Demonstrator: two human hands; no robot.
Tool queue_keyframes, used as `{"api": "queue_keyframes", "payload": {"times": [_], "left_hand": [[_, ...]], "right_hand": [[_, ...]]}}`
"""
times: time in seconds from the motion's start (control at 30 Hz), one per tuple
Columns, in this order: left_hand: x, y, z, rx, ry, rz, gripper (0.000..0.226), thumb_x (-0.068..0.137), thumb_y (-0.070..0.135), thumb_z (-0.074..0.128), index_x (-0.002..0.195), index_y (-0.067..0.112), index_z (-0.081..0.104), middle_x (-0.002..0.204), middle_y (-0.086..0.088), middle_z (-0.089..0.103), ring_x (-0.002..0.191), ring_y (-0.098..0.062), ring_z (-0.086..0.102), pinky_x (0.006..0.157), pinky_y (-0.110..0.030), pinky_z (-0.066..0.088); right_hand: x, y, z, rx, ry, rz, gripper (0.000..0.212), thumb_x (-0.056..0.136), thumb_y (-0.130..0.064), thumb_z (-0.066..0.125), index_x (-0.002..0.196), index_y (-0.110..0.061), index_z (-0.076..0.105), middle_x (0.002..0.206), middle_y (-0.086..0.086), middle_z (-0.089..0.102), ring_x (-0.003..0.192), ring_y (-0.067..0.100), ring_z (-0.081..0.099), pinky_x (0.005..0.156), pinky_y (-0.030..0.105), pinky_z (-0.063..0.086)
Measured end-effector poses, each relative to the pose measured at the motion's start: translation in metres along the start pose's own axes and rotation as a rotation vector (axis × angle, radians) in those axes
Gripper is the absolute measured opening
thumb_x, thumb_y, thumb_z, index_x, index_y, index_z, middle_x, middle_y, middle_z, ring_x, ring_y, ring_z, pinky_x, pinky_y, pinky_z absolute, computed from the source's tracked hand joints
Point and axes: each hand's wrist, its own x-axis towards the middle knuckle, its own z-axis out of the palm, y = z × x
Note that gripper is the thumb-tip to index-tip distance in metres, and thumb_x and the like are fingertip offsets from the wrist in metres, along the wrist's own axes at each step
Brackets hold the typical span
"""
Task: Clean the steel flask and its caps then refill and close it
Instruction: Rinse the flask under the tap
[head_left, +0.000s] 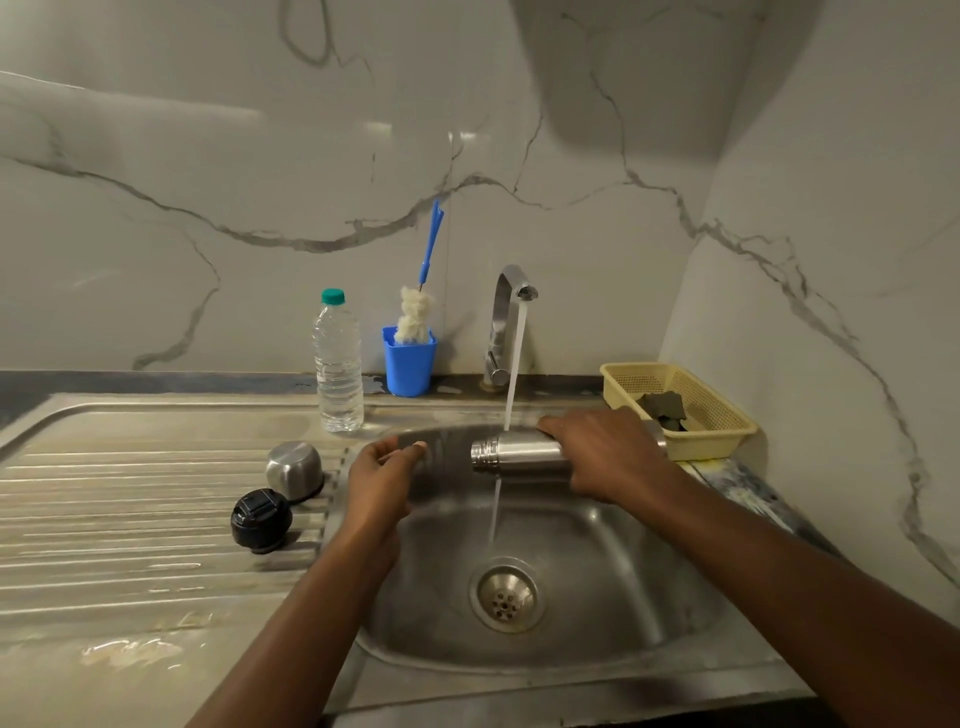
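Gripping the steel flask (519, 453) round its body with the right hand (608, 452), level above the sink (623, 613), open mouth turned left, under the stream (517, 358) from the tap (511, 306). Hovering the left hand (387, 467) just beside that mouth, loosely curled and apparently empty, though blurred at the fingertips, so hard to be sure. Likely to slip: wet polished steel in a one-handed hold, and a drop into the basin would dent it. Wetting only the outside at this angle, so could leave the inside unrinsed unless tipped mouth-up under the flow. Could also throw splash off the curved wall onto the ribbed tabletop (130, 545) and over the steel cap (294, 470) and black stopper (261, 520), both lying there just left of the basin and near enough the left forearm to be knocked or rolled. Further back, beside the plastic bottle (337, 364), a blue cup (409, 366) with the bottle brush (415, 317): calls for a reach past the running water, with some risk of toppling either.
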Motion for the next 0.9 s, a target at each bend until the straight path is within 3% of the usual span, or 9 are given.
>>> {"api": "queue_keyframes", "payload": {"times": [0.13,0.23,0.4,0.5,0.57,0.63,0.7,0.8,0.9], "left_hand": [[-0.002,0.001,0.001,0.008,0.005,-0.005,0.031,0.097,0.026,0.074,0.126,0.021,0.066,0.118,-0.008,0.073,0.106,-0.024,0.066,0.078,-0.041,0.052],[-0.002,0.001,0.0,0.017,0.013,-0.017,0.034,0.096,0.027,0.075,0.128,0.021,0.065,0.119,-0.007,0.072,0.102,-0.021,0.065,0.074,-0.038,0.052],[-0.001,0.001,0.001,0.021,0.012,-0.008,0.023,0.098,0.021,0.073,0.12,0.016,0.067,0.095,-0.003,0.069,0.076,-0.013,0.06,0.06,-0.029,0.047],[-0.003,0.002,0.0,0.036,0.006,0.018,0.025,0.099,0.021,0.072,0.122,0.017,0.066,0.102,-0.004,0.071,0.083,-0.013,0.064,0.068,-0.031,0.053],[-0.006,0.004,-0.001,0.069,0.0,0.035,0.034,0.098,0.024,0.073,0.131,0.018,0.064,0.117,-0.007,0.071,0.103,-0.019,0.066,0.092,-0.042,0.059],[-0.006,0.006,-0.001,0.094,0.007,0.064,0.037,0.099,0.025,0.072,0.135,0.018,0.064,0.123,-0.01,0.07,0.113,-0.024,0.065,0.107,-0.05,0.054],[-0.001,0.006,0.002,0.111,0.018,0.073,0.035,0.1,0.024,0.071,0.134,0.018,0.065,0.125,-0.016,0.071,0.117,-0.031,0.067,0.109,-0.052,0.052],[0.009,0.013,0.011,0.179,-0.023,0.051,0.034,0.103,0.025,0.066,0.137,0.02,0.065,0.132,-0.019,0.069,0.129,-0.039,0.062,0.113,-0.055,0.05],[0.025,0.027,0.031,0.291,-0.056,0.087,0.038,0.107,0.024,0.06,0.144,0.019,0.06,0.136,-0.009,0.065,0.126,-0.028,0.061,0.113,-0.052,0.049]], "right_hand": [[0.0,0.004,-0.01,-0.154,0.015,-0.054,0.059,0.085,-0.027,0.08,0.137,-0.033,0.054,0.128,0.003,0.067,0.115,0.027,0.062,0.1,0.046,0.047],[0.001,0.004,-0.015,-0.255,0.019,-0.116,0.064,0.088,-0.026,0.078,0.145,-0.028,0.05,0.137,0.009,0.06,0.121,0.031,0.057,0.103,0.047,0.043],[0.002,0.006,-0.018,-0.296,0.125,-0.19,0.064,0.091,-0.029,0.077,0.147,-0.026,0.048,0.142,0.011,0.057,0.129,0.035,0.053,0.116,0.056,0.031],[-0.001,0.009,-0.016,-0.26,0.202,-0.145,0.066,0.088,-0.029,0.079,0.147,-0.027,0.049,0.142,0.01,0.058,0.131,0.034,0.053,0.12,0.057,0.027],[-0.006,0.008,-0.013,-0.178,0.236,-0.039,0.069,0.089,-0.027,0.078,0.15,-0.03,0.047,0.143,0.007,0.059,0.133,0.031,0.052,0.121,0.055,0.026],[-0.015,0.007,-0.006,-0.038,0.237,0.08,0.075,0.087,-0.023,0.077,0.153,-0.034,0.043,0.145,0.002,0.058,0.135,0.027,0.05,0.121,0.053,0.028],[-0.025,0.005,0.004,0.119,0.234,0.174,0.082,0.081,-0.025,0.08,0.153,-0.037,0.042,0.145,-0.003,0.057,0.133,0.023,0.051,0.117,0.047,0.034],[-0.038,0.002,0.021,0.389,0.231,0.279,0.087,0.076,-0.033,0.083,0.152,-0.039,0.042,0.139,-0.006,0.06,0.121,0.018,0.058,0.099,0.035,0.048],[-0.046,-0.006,0.037,0.703,0.237,0.356,0.085,0.074,-0.034,0.088,0.148,-0.04,0.045,0.135,-0.009,0.062,0.108,0.006,0.057,0.085,0.024,0.043]]}}
